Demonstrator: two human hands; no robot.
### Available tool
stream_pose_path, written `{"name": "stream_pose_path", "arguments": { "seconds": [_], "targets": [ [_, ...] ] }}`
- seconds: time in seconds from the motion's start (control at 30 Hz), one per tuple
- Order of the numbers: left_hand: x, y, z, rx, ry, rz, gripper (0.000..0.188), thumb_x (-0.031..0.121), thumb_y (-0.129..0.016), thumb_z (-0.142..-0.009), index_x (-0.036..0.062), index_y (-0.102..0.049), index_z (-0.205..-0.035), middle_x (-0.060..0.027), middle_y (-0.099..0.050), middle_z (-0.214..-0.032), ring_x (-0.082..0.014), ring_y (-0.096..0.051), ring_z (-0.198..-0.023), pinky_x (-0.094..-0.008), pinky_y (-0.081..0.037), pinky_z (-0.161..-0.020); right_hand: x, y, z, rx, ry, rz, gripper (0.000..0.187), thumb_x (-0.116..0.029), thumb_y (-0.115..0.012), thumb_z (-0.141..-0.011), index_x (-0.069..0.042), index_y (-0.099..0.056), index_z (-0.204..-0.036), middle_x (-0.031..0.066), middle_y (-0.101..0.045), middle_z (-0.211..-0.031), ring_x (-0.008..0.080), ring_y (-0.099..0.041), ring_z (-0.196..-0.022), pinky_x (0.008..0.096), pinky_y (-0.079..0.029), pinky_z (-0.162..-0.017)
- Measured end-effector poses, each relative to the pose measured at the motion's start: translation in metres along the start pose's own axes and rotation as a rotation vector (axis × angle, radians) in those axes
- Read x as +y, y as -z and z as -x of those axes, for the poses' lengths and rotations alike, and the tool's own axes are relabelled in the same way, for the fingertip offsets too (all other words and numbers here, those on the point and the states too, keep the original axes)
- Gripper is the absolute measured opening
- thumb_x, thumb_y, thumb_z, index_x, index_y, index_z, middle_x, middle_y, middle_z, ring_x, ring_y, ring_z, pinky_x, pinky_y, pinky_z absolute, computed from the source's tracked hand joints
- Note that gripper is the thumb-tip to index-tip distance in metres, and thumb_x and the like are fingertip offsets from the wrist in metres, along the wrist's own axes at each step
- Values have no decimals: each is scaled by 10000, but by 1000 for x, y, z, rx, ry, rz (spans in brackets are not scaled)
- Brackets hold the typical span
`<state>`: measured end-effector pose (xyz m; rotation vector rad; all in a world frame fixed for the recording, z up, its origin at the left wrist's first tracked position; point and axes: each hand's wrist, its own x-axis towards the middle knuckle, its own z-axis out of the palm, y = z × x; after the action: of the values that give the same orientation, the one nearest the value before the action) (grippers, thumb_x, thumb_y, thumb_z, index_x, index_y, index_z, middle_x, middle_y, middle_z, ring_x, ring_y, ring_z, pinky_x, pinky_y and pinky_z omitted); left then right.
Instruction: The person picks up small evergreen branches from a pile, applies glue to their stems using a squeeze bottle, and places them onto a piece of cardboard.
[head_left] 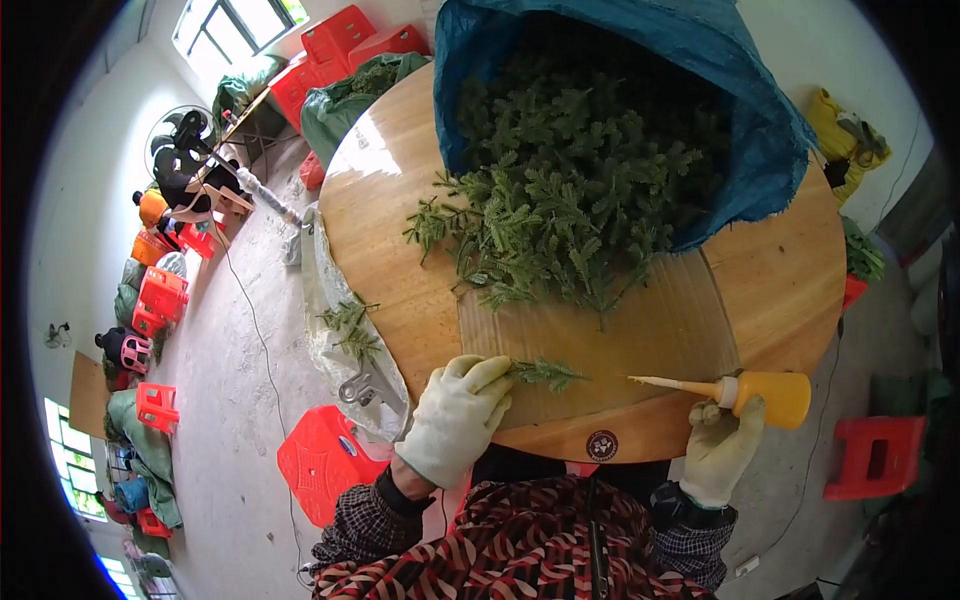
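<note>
My left hand (458, 418), in a pale work glove, is closed on a small evergreen sprig (548, 374) near the table's front edge. The sprig's needled end points right, and its other end is hidden in the glove. At the right, my gloved right hand (722, 450) grips a yellow squeeze bottle (772, 397) with a long thin nozzle. The bottle lies on its side in the grip, its nozzle tip pointing left toward the sprig, some way apart from it. Beyond both hands, a big heap of evergreen sprigs (575, 200) spills out of a blue sack (765, 140).
The round wooden table (390, 240) has a brown sheet (620, 350) lying on it. A large metal clip (368, 385) and pale plastic sheeting (325, 340) hang at its left edge. Red stools (322, 462) stand on the floor. A black fan (185, 150) is at the far left.
</note>
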<state>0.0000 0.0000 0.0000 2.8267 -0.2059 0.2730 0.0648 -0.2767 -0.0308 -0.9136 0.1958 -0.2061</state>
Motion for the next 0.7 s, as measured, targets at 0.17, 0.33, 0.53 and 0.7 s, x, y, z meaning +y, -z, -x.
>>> {"name": "stream_pose_path", "arguments": {
  "seconds": [0.17, 0.33, 0.53, 0.7],
  "targets": [
    [7, -3, 3, 17, -72, -117, 241, 103, -632, -819, 46, -668, -1050, -27, -581, -1196, -232, -551, -1065, -374, -465, -858, -4, -9, 2, 25, -31, -78, 313, -345, -578, -952, -70, -552, -1098, 26, -586, -915, 78, -515, -658, 231, -440, -599],
    [9, -6, 3, 31, -65, -102, 246, 98, -629, -814, 40, -666, -1049, -25, -581, -1186, -235, -553, -1057, -372, -465, -853, -1, -41, 13, -34, -104, -157, 287, -319, -584, -951, -80, -554, -1106, 35, -590, -912, 91, -527, -673, 247, -453, -623],
    [11, -10, 3, 39, -40, -78, 232, 109, -634, -815, 51, -668, -1037, -36, -581, -1176, -245, -557, -1043, -374, -464, -858, 20, -70, 26, -256, -300, -263, 266, -297, -586, -950, -84, -561, -1108, 41, -587, -900, 115, -542, -703, 289, -485, -669],
    [13, -12, 5, 79, -7, -45, 242, 131, -652, -810, 60, -655, -1041, -56, -568, -1188, -247, -554, -1049, -371, -468, -859, 39, -71, 22, -222, -329, -213, 203, -210, -554, -963, -33, -587, -1058, 47, -594, -864, 140, -570, -709, 350, -527, -700]
  ]
}}
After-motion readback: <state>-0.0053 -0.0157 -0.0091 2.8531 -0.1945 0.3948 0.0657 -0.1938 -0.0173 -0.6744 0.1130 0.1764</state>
